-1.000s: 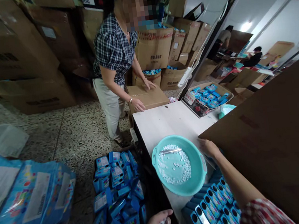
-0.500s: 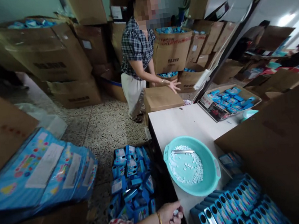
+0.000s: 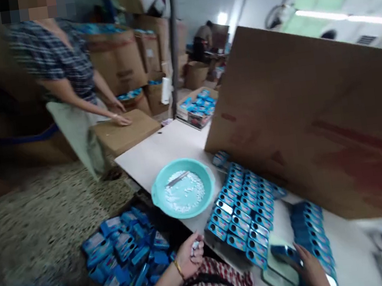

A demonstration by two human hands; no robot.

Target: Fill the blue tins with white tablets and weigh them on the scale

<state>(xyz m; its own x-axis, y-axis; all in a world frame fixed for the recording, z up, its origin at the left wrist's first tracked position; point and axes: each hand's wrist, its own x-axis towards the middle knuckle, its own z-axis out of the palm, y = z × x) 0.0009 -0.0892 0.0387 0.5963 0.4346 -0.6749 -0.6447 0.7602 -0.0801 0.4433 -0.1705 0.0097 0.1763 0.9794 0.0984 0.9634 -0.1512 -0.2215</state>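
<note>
My left hand (image 3: 190, 256) is closed, palm up, around a few small white pellets (image 3: 195, 247) that show between thumb and fingers. Just beyond it, a turquoise plastic basin (image 3: 158, 198) holds many more such pellets and a silver metal strip (image 3: 178, 179). At the lower right, my right hand (image 3: 312, 267) grips the end of a small blue box (image 3: 285, 253), somewhat blurred, over pale green trays (image 3: 280, 276). Rows of blue boxes with round dark holes (image 3: 242, 206) stand left of that hand, and another row (image 3: 309, 226) stands beside it.
Loose blue boxes (image 3: 128, 253) fill a container below the white table's (image 3: 150, 152) left edge. A large cardboard sheet (image 3: 295, 116) rises behind the rows. Across the table, a person (image 3: 75, 83) rests a hand on a closed carton (image 3: 130, 129). A box of blue packs (image 3: 195, 107) sits at the far end.
My view has swung right, bringing my right hand and the blue box into sight. My left hand still holds the pellets. The other person's hand has lowered onto the carton.
</note>
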